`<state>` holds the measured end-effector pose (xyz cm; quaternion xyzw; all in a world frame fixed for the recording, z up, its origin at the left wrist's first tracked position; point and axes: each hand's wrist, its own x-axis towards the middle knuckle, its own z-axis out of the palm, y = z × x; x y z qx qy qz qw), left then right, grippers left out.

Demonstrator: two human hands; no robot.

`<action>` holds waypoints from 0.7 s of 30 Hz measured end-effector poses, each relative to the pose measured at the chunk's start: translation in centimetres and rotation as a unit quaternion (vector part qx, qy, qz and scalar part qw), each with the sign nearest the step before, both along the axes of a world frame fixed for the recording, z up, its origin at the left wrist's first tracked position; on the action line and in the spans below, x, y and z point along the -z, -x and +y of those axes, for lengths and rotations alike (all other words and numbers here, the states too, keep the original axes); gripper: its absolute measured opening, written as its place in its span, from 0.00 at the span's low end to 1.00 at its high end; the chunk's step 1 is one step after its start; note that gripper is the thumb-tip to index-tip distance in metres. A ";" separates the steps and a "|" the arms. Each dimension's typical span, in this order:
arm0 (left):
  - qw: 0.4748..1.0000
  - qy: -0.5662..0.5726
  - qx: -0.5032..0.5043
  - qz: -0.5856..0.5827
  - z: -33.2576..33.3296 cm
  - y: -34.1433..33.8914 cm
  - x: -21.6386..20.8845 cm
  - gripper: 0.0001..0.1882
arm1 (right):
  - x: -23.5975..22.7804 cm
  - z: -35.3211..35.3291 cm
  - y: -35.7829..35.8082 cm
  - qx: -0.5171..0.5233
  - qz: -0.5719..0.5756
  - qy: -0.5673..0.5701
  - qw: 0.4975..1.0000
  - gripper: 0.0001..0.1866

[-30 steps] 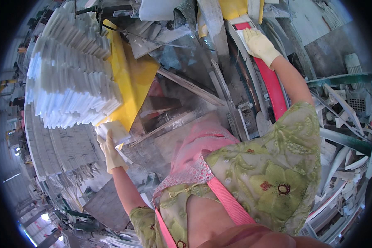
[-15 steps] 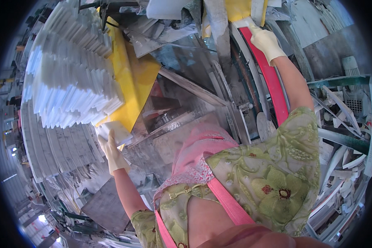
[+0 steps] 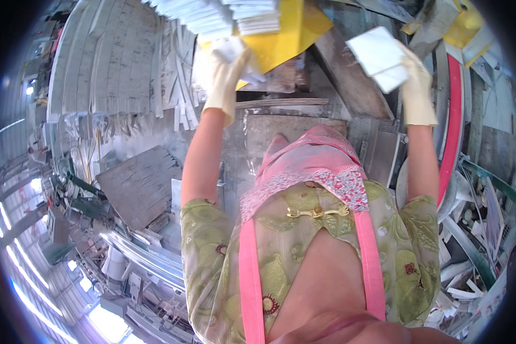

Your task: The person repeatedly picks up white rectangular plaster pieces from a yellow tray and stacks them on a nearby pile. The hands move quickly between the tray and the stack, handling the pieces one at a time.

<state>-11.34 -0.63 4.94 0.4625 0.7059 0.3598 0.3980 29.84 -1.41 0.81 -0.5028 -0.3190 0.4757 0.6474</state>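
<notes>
My left hand (image 3: 226, 79), in a cream glove, is closed on a small white tile (image 3: 233, 49) in front of the stacked white tiles (image 3: 198, 20). Motion smears that tile, and I cannot tell how many pieces are there. My gloved right hand (image 3: 417, 86) grips white square tiles (image 3: 375, 53) by their right edge and holds them up. A line across their face suggests two overlapping pieces. Between the hands, a bent yellow metal sheet (image 3: 284, 34) lies beside the stacks.
A curved red strip (image 3: 452, 126) runs along the machine at right. Stacked long grey slabs (image 3: 106, 57) stand at far left. Below them lies a brown board (image 3: 140, 186). A wooden plank (image 3: 352, 74) slopes between my hands, and scrap pieces (image 3: 470, 275) pile up at lower right.
My right hand has left the red strip, come nearer and now holds white tiles. My left hand still grips a white tile by the stacks. The whole view has turned leftward.
</notes>
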 end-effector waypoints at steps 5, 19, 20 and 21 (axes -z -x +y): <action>0.996 0.059 0.061 0.014 0.5 0.2 -1.1 0.39 | -0.8 1.3 16.3 -0.048 0.055 -0.028 0.997 0.23; 0.993 0.080 0.080 0.022 0.7 1.6 -1.8 0.42 | 3.5 -0.6 27.1 -0.119 -0.249 -0.132 0.952 0.28; 0.995 0.069 0.070 0.022 0.8 1.7 -1.8 0.43 | 3.3 -0.4 26.7 -0.135 -0.232 -0.131 0.954 0.28; 0.991 0.048 0.093 0.089 1.2 1.4 -1.6 0.46 | 3.2 -0.2 26.1 -0.155 -0.216 -0.132 0.955 0.28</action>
